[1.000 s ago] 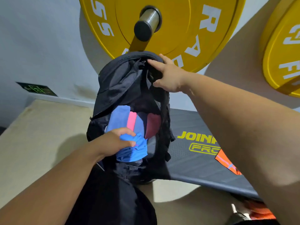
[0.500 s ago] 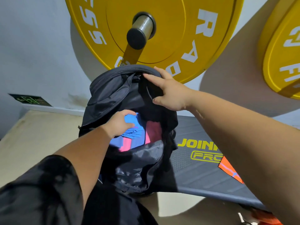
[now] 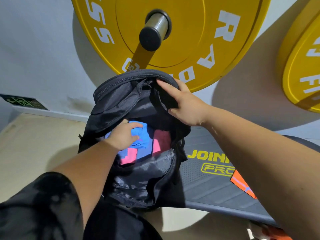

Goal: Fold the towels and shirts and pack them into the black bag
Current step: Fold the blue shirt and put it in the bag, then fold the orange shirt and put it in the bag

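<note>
On the left, the left hand (image 3: 123, 135) reaches into the open black bag (image 3: 121, 94), which stands on the near end of the bench, and seems to grip a folded blue cloth (image 3: 143, 137) atop pink pieces (image 3: 161, 142) already packed. The right hand (image 3: 187, 104) grips the bag's far rim, holding it open. Farther right, an orange cloth (image 3: 242, 186) lies on the bench (image 3: 207, 187), likely yet to be folded and packed.
</note>
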### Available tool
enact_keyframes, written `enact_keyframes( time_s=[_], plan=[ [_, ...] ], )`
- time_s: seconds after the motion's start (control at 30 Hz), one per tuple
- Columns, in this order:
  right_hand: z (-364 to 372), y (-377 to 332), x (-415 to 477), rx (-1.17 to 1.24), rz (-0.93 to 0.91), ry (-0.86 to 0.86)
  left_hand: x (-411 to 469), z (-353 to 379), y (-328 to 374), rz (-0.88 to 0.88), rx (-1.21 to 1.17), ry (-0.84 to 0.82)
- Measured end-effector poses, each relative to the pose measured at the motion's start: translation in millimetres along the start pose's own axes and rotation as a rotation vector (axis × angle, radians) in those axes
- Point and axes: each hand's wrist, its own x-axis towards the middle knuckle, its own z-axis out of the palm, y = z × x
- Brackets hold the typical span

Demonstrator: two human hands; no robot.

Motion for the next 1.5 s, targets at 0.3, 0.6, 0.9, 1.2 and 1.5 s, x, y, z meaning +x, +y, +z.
enact_keyframes(
  time_s=[0.3, 0.6, 0.9, 1.2, 1.5],
  plan=[
    [4, 8, -9, -0.060, -0.021, 0.015, -2, 5, 7, 0.193, 0.425, 0.071],
    [5, 11, -12, -0.083, -0.052, 0.036, 5, 12, 4, 0.167, 0.522, -0.003],
    [-3, 29, -77, -0.047, -0.005, 0.028, -39, -1, 68, 0.195, 0.187, 0.112],
    [9, 172, -252, -0.104, 0.610, -0.158, -100, 60, 226, 0.549, -0.029, 0.132],
    [-28, 251, -349, -0.104, 1.081, -0.169, -53, 209, 333, 0.379, 0.167, -0.312]
  ],
)
